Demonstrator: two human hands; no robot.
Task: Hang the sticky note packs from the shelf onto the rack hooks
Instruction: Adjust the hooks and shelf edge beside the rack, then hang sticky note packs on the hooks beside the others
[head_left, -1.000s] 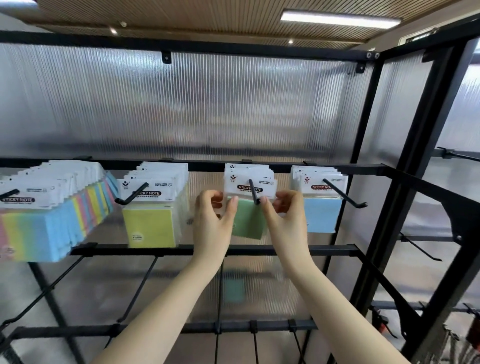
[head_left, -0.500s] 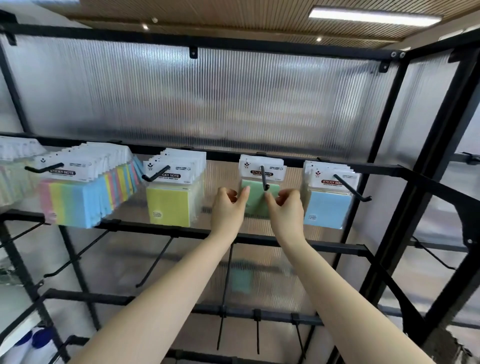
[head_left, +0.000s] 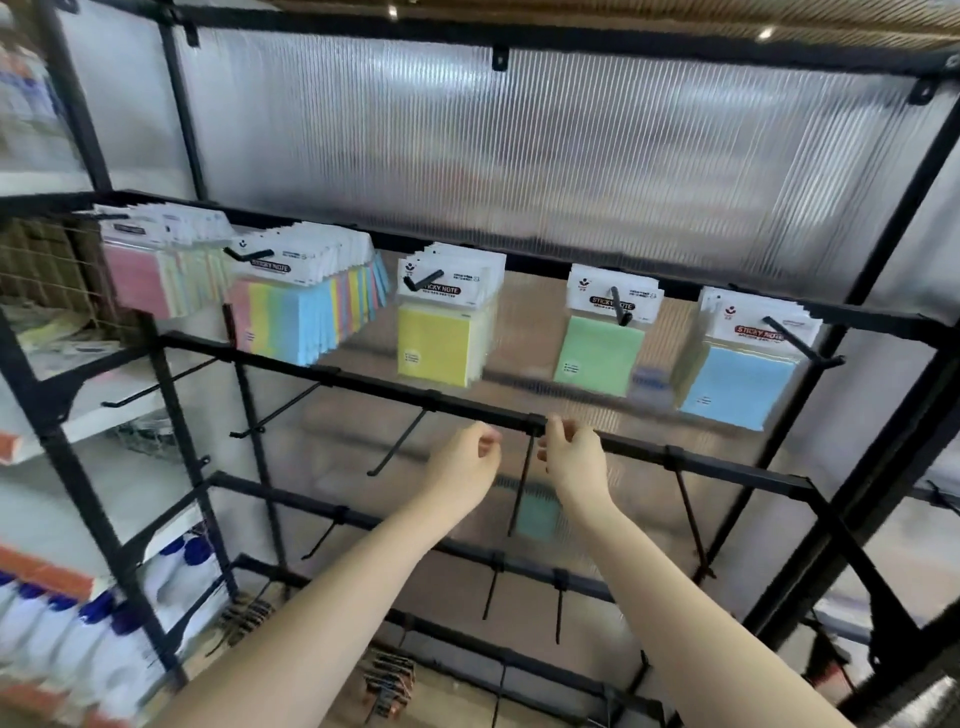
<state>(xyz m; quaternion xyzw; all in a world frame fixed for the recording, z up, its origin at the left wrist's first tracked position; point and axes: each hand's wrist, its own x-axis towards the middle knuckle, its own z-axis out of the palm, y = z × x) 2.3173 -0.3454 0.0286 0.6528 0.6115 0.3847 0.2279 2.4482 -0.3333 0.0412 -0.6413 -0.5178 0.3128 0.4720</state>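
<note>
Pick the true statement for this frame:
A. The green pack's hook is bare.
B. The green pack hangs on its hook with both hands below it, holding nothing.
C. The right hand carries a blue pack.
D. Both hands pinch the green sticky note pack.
B: the green pack hangs from its hook, while the left hand and right hand sit lower by the crossbar, fingers loosely curled, holding nothing.

White bottles with blue caps (head_left: 98, 618) stand on the lower left shelf, a wire grid panel (head_left: 47, 270) hangs at upper left, and a ribbed translucent panel (head_left: 519, 145) lies below a slatted ceiling (head_left: 727, 15).
</note>
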